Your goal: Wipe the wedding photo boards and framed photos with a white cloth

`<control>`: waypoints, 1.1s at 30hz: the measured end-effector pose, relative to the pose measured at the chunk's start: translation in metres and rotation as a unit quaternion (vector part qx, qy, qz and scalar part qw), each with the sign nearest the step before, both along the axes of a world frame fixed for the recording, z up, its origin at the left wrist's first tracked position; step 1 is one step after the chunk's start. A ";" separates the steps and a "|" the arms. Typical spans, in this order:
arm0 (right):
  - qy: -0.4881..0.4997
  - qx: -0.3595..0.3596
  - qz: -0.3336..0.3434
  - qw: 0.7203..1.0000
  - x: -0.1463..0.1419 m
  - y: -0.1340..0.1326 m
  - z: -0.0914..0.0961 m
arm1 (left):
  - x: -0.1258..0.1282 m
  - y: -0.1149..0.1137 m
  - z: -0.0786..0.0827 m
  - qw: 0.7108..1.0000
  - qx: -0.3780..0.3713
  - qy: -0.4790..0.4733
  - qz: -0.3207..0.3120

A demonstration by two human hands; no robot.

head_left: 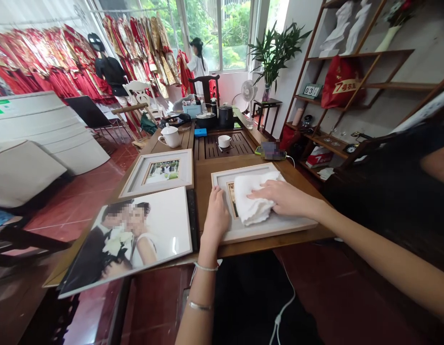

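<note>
A light-framed picture [275, 226] lies flat on the wooden table [203, 177] in front of me. My right hand [284, 197] presses a folded white cloth [252, 199] onto its glass, fingers stretched flat over the cloth. My left hand [216, 215] rests on the frame's left edge, fingers curled down on it. To the left lie a large unframed-looking wedding photo [130, 239] and a second framed picture [159, 172].
A tea tray with a white cup [224, 141], a white teapot [170, 136] and a dark kettle [226, 115] sits further back. A phone [272, 150] lies at the right edge. Shelves [351, 86] stand right, red garments [45, 62] hang left. A person [197, 60] stands by the window.
</note>
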State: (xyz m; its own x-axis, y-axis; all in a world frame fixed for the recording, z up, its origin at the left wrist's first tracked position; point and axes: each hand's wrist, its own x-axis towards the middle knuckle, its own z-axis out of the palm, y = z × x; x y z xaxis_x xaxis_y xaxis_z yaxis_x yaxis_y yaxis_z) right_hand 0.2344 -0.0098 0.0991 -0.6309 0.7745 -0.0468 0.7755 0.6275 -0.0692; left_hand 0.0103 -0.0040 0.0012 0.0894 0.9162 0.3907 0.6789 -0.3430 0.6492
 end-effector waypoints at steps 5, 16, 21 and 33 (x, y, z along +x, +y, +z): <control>-0.002 -0.065 -0.004 0.998 0.014 -0.044 0.019 | 0.000 0.001 -0.001 1.000 0.000 0.005 -0.002; -0.106 0.007 -0.121 0.987 0.018 -0.029 0.032 | 0.000 0.001 -0.001 1.000 -0.002 0.003 -0.007; -0.081 0.099 -0.131 0.983 0.010 0.021 0.007 | 0.000 0.001 -0.002 1.000 0.009 -0.004 -0.005; -0.018 0.067 -0.032 0.997 -0.004 0.055 -0.012 | 0.002 -0.001 0.003 1.000 -0.009 0.013 0.000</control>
